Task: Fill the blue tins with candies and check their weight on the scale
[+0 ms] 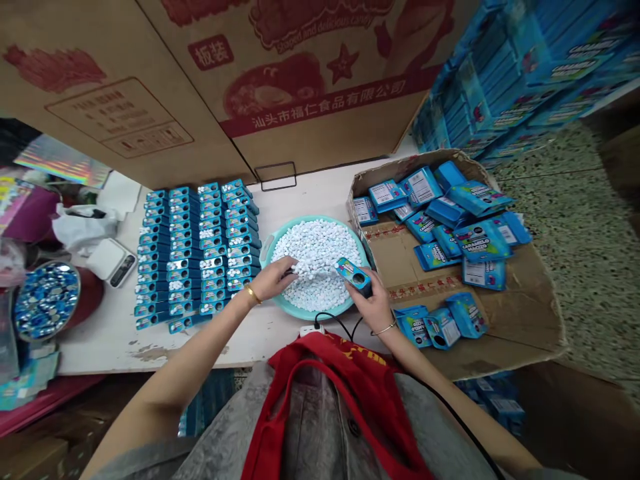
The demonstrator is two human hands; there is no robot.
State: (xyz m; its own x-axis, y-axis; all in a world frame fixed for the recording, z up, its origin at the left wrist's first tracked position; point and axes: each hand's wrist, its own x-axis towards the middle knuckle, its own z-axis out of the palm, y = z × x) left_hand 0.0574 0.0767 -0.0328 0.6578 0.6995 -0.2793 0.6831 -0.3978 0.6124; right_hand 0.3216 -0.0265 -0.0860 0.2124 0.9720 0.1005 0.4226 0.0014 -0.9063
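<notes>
A round mint-green basin (266, 248) full of small white and pale blue candies (320, 233) stands in front of me. My left hand (273, 279) is closed on the dark handle of a scoop (291, 269) over the basin's left half. White candies are heaped on the scoop, and its bowl is mostly hidden under them. At the basin's right side my right hand (371, 303) grips a small blue candy box (356, 275). The box is tilted, with a dark round opening showing on its face.
To the left stand columns of blue boxes (193, 257), many showing candies at their openings. On the right, a cut-down cardboard tray (525, 313) holds scattered blue boxes. Large cartons (320, 133) wall the back. A scale (113, 261) and a tub of foil-like pieces (47, 300) sit far left.
</notes>
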